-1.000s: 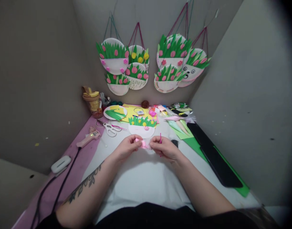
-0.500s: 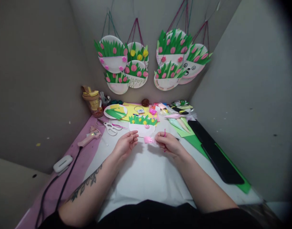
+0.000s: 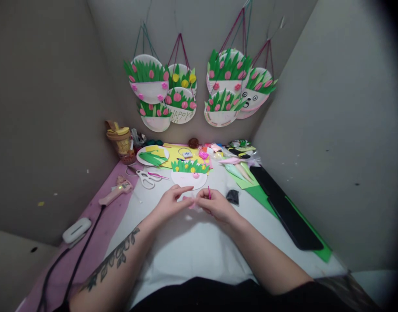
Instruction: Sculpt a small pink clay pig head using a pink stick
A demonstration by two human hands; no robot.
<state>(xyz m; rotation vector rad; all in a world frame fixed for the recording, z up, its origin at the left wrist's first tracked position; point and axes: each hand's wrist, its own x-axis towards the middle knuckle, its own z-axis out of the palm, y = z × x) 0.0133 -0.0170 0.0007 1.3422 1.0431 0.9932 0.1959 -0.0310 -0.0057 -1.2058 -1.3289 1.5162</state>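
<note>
In front of my chest, my right hand [image 3: 215, 206] is closed, pinching a small clear packet with something pink inside [image 3: 190, 202]. A thin magenta stick [image 3: 209, 193] is also in its fingers, pointing up. My left hand [image 3: 174, 199] has come up to the packet's left side, index finger stretched out and thumb apart from it, the thumb at the packet. Its other fingers are partly hidden. Just beyond both hands lies a white half-plate basket [image 3: 187, 180] with green paper grass, yellow flowers and a pink pig-like face.
White scissors [image 3: 147, 178] and a pink glue gun [image 3: 116, 193] lie to the left. A small black packet [image 3: 233, 197] sits right of my hand. Black cases [image 3: 286, 212] rest on green sheets at the right. Finished plate baskets [image 3: 150, 91] hang on the back wall.
My left hand has moved in to the pink packet, its index finger extending. The right hand has shifted left with the packet and stick, exposing the black packet. The view has shifted slightly.
</note>
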